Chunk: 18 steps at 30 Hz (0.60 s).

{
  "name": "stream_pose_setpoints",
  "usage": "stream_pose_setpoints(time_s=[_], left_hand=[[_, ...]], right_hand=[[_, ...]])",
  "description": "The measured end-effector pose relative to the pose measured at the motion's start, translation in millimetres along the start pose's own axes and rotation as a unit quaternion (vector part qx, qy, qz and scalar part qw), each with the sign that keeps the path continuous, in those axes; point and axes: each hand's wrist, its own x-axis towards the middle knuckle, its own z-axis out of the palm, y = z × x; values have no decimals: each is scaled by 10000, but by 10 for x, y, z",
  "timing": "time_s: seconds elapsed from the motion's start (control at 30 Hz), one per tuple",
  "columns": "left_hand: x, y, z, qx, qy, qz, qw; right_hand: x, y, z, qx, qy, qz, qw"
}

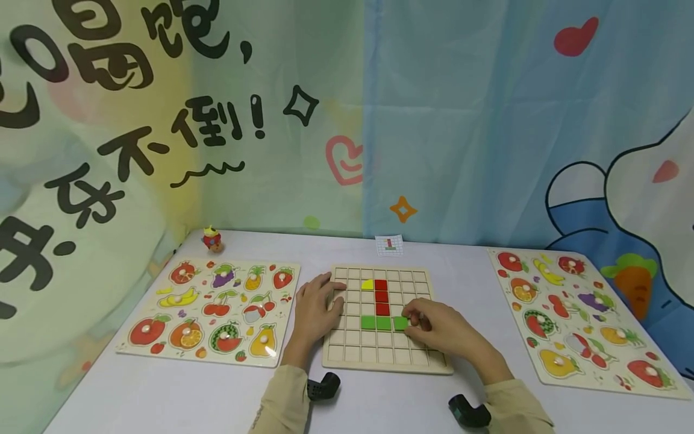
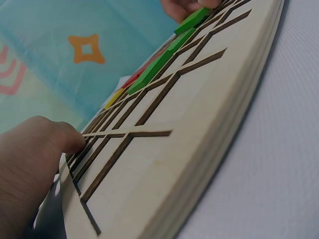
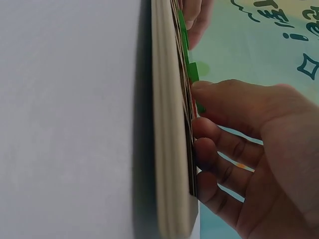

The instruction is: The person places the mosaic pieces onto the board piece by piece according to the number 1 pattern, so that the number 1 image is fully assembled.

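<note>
A wooden grid board (image 1: 347,357) lies on the table between the hands. Three red tiles (image 1: 382,296) form a column on it, with a yellow tile (image 1: 367,284) left of the topmost one. Two green tiles (image 1: 376,323) sit side by side below. My right hand (image 1: 447,328) pinches another green tile (image 1: 400,323) between thumb and fingers, just right of that pair; the left wrist view shows this tile (image 2: 192,21) tilted at the grid surface. On the board's left edge rests my left hand (image 1: 317,306), fingers spread loosely, its thumb (image 2: 70,138) over the grid.
A fruit puzzle board (image 1: 206,355) lies at the left, a second one (image 1: 596,380) at the right. Behind the grid board is a small card (image 1: 389,245) with a coloured grid pattern. A small toy figure (image 1: 212,240) stands at the back left, before a printed curtain (image 1: 444,120).
</note>
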Motion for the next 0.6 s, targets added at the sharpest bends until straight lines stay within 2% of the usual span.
stream_pose_setpoints(time_s=[0.23, 0.6], left_hand=[[-4, 3, -5, -50, 61, 59, 10000], [0, 14, -14, -55, 10, -16, 10000]], right_hand=[[36, 21, 41, -32, 17, 41, 10000], [32, 16, 47, 4, 1, 54, 10000]])
